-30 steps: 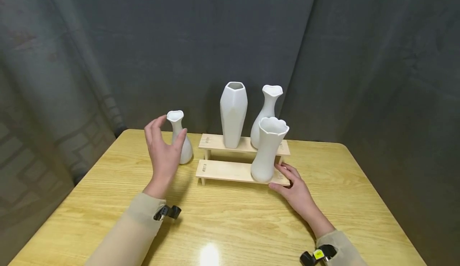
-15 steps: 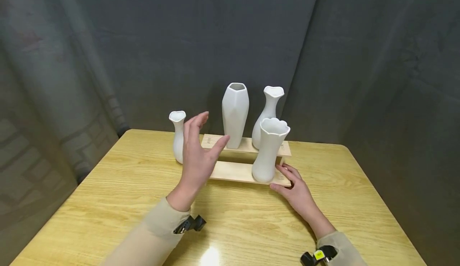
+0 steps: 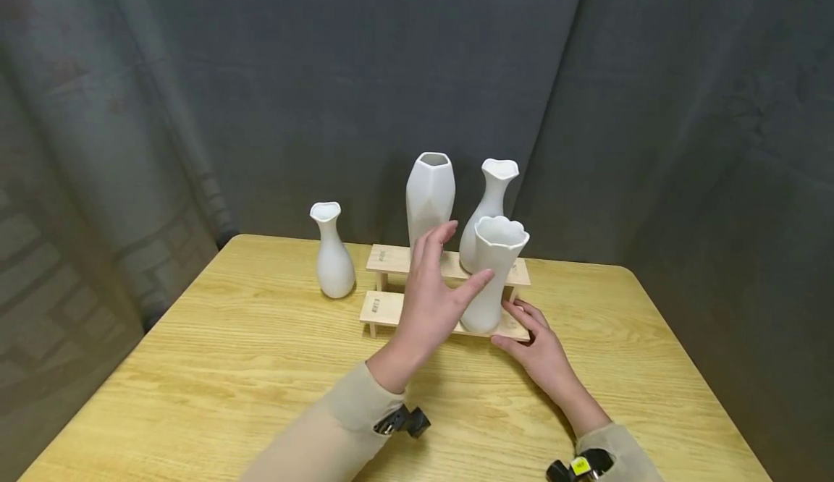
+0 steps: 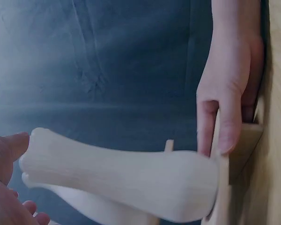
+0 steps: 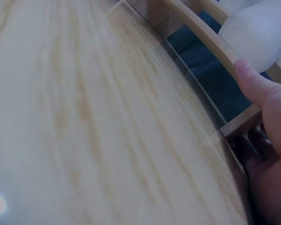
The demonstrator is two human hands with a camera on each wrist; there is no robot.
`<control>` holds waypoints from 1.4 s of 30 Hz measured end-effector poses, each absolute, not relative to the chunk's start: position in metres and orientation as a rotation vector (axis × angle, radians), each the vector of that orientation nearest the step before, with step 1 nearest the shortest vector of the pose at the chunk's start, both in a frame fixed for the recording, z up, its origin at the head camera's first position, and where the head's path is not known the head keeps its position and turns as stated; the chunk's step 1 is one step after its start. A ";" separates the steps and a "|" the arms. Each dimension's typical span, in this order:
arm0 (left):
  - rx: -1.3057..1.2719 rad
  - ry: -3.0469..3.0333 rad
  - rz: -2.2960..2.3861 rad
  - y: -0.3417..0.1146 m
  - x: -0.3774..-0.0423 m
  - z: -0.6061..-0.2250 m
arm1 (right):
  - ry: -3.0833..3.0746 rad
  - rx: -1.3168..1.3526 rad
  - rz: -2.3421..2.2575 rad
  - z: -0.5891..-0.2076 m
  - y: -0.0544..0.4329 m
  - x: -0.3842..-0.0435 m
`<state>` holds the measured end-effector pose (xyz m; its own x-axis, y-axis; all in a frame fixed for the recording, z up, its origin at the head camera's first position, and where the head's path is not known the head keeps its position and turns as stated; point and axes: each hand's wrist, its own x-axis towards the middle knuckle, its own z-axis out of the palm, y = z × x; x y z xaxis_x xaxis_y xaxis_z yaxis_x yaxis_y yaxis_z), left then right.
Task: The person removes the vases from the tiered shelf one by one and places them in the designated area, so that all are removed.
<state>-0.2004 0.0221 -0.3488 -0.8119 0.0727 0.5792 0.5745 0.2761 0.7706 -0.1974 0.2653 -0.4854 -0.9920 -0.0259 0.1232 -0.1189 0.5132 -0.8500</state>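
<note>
On a two-tier wooden stand [image 3: 383, 310], a white scalloped vase [image 3: 505, 266] stands upright at the right of the lower step. My left hand [image 3: 430, 308] is beside that vase, its thumb overlapping it in the head view and fingers spread, holding nothing. In the left wrist view its thumb tip lies right at the rim of the scalloped vase [image 4: 126, 173]. My right hand [image 3: 539, 348] grips the stand's right end, thumb at the front edge and fingers behind. The upper step bears a faceted vase [image 3: 430, 189], partly hidden by my left hand, and a flared-neck vase [image 3: 491, 196].
A smaller white vase [image 3: 335, 268] stands on the wooden table [image 3: 260, 366], left of the stand. Grey curtains [image 3: 326, 91] hang behind the table and along both sides.
My left hand has moved right, from around the small vase at the left, across the stand's front to the scalloped vase. The small vase stays put. My right hand keeps its place on the stand.
</note>
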 end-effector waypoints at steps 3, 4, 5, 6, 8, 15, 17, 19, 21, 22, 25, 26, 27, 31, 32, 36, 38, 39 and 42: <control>-0.581 -2.143 -1.572 0.032 -0.203 -0.355 | -2.662 0.128 1.482 -0.487 0.266 -0.196; -0.580 -2.150 -1.583 0.035 -0.204 -0.357 | -2.666 0.127 1.478 -0.487 0.266 -0.196; -0.577 -2.159 -1.596 0.037 -0.204 -0.359 | -2.671 0.122 1.472 -0.487 0.266 -0.196; -0.573 -2.171 -1.607 0.039 -0.205 -0.361 | -2.674 0.119 1.470 -0.487 0.266 -0.195; -0.565 -2.195 -1.628 0.044 -0.206 -0.364 | -2.671 0.116 1.473 -0.487 0.266 -0.195; -0.566 -2.250 -1.625 0.051 -0.210 -0.376 | -2.655 0.125 1.501 -0.485 0.265 -0.197; -0.579 -2.253 -1.613 0.052 -0.212 -0.378 | -2.658 0.123 1.501 -0.484 0.265 -0.198; -0.588 -2.262 -1.599 0.053 -0.213 -0.380 | -2.658 0.122 1.506 -0.483 0.265 -0.199; -0.584 -2.276 -1.583 0.054 -0.215 -0.382 | -2.659 0.121 1.503 -0.483 0.265 -0.199; -0.580 -2.284 -1.573 0.055 -0.215 -0.384 | -2.659 0.123 1.501 -0.483 0.265 -0.200; -0.563 -2.308 -1.553 0.056 -0.217 -0.386 | -2.658 0.129 1.498 -0.483 0.266 -0.200; -0.559 -2.313 -1.549 0.056 -0.217 -0.386 | -2.657 0.130 1.498 -0.484 0.266 -0.200; -0.555 -2.320 -1.539 0.056 -0.217 -0.387 | -2.656 0.131 1.500 -0.484 0.266 -0.200; -0.565 -2.326 -1.495 0.056 -0.219 -0.388 | -2.654 0.122 1.511 -0.485 0.266 -0.199; -0.571 -2.323 -1.487 0.056 -0.220 -0.388 | -2.654 0.119 1.514 -0.485 0.266 -0.199; -0.588 -2.308 -1.467 0.054 -0.221 -0.388 | -2.655 0.116 1.520 -0.484 0.266 -0.199; -0.593 -2.299 -1.466 0.054 -0.221 -0.389 | -2.654 0.119 1.523 -0.484 0.266 -0.199; -0.595 -2.298 -1.461 0.054 -0.221 -0.389 | -2.653 0.120 1.526 -0.483 0.266 -0.199; -0.601 -2.295 -1.453 0.054 -0.222 -0.389 | -2.651 0.118 1.535 -0.483 0.265 -0.199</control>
